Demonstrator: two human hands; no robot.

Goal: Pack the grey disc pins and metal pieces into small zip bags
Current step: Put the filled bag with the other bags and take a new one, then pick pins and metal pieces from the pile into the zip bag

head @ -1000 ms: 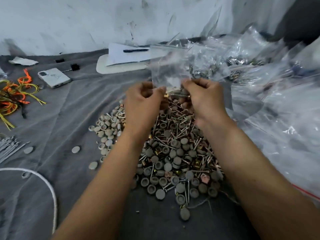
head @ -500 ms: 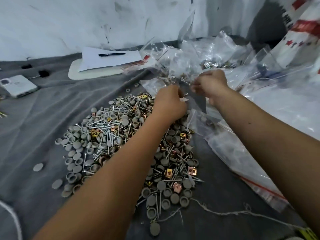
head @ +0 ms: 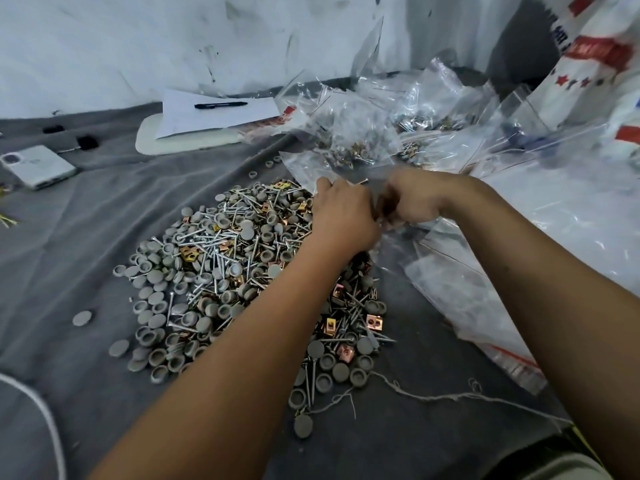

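Where hands (head: 377,206) meet, bag (head: 374,183) prob. pinched btwn.

Two bare arms, the left hand (head: 343,216) and right hand (head: 417,199). No sleeves, rings or watch. Pale cloth at the lap (head: 561,465).

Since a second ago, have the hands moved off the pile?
Yes. Both hands, left hand and right hand, shifted from above the pile to its right edge.
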